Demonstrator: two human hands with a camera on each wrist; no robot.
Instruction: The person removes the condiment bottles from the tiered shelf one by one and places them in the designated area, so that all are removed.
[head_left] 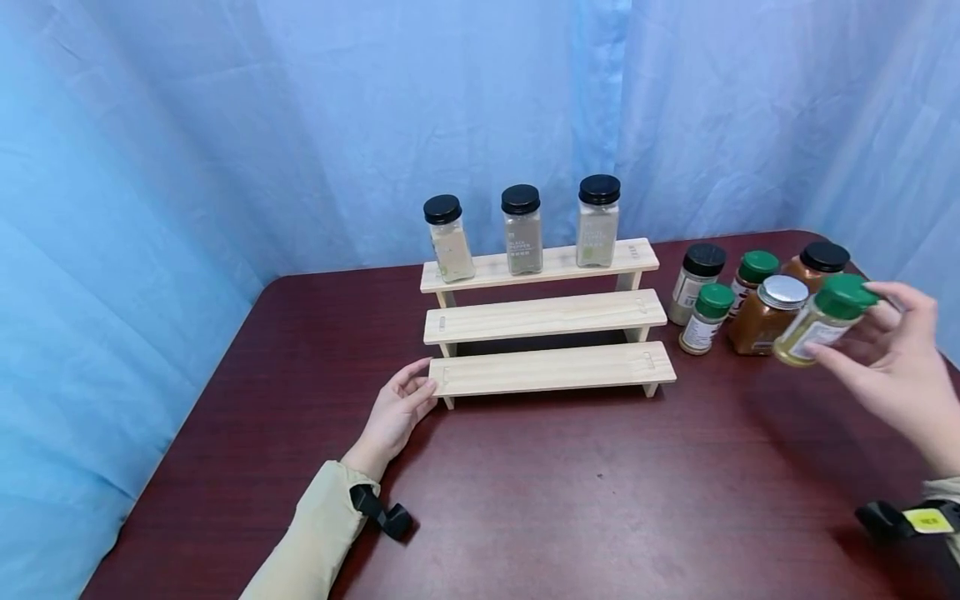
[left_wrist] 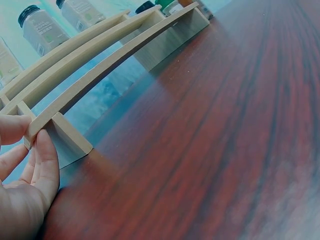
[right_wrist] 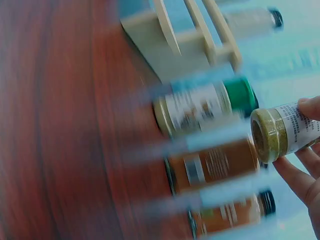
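Note:
My left hand (head_left: 397, 408) pinches the left end of the lowest board of a three-step wooden rack (head_left: 555, 371); in the left wrist view the thumb lies above the board and fingers (left_wrist: 46, 160) below it. At the right, my right hand (head_left: 892, 358) grips a green-lidded spice jar (head_left: 821, 321), tilted and held in front of the other jars. Its yellowish-green contents and white label show in the right wrist view, where the jar (right_wrist: 277, 132) has its base towards the camera. Three black-lidded jars (head_left: 522, 237) stand spaced along the rack's top step.
Right of the rack stand a black-lidded jar (head_left: 697, 283), a small green-lidded jar (head_left: 705, 321), another green-lidded jar (head_left: 756, 271), a silver-lidded brown jar (head_left: 765, 317) and a black-lidded orange-brown jar (head_left: 817, 262). Blue curtains (head_left: 412, 108) hang behind the dark red table (head_left: 525, 492).

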